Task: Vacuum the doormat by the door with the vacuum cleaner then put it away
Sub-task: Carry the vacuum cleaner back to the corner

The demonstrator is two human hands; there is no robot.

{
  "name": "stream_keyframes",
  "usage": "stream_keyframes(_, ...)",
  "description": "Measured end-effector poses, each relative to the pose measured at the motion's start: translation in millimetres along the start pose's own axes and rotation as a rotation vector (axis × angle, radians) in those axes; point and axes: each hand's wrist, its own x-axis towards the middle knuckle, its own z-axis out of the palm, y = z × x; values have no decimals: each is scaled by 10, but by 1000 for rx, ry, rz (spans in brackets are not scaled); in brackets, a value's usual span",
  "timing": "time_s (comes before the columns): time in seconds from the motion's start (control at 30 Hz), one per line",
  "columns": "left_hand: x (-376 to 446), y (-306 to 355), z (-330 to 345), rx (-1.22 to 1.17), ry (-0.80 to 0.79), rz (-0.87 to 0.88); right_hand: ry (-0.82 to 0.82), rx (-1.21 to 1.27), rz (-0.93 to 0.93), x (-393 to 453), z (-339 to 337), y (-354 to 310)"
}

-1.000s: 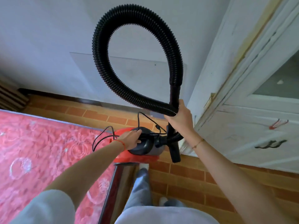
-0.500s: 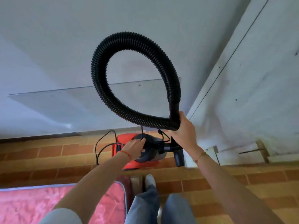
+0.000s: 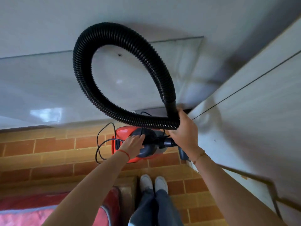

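A small red and dark grey vacuum cleaner [image 3: 125, 134] sits low by the wall over the brick floor. My left hand [image 3: 133, 145] lies on its dark top, fingers stretched forward. Its black ribbed hose [image 3: 81, 75] rises in a big loop in front of the wall. My right hand [image 3: 184, 131] grips the hose where its two ends cross, just right of the body. A black power cord [image 3: 99, 141] loops to the left of the cleaner. No doormat is in view.
A white wall [image 3: 48, 22] with a glossy panel fills the top. A white door or cabinet face [image 3: 252, 111] runs down the right. Orange brick floor [image 3: 48, 160] lies below, with my white shoes [image 3: 153, 183]. A red patterned mattress [image 3: 32, 212] lies at bottom left.
The view has swung from the door side toward the wall, and the mattress has dropped to the bottom left. The cleaner and hose loop look closer to the wall. Both hands kept their places.
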Motion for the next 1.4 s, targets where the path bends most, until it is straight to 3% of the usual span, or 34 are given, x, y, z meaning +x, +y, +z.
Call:
stream_keyframes(0.6,1199,-698,1505,46,-42,15,-126,61,44,261,1537,1268)
stream_keyframes(1.1,1537,-859,1804,7,-22,-26,83,3,58,164,1995,1323)
stream_keyframes(1.4,1650,-707,1814,-49,9,-75,26,-6,-27,347,2087,1448)
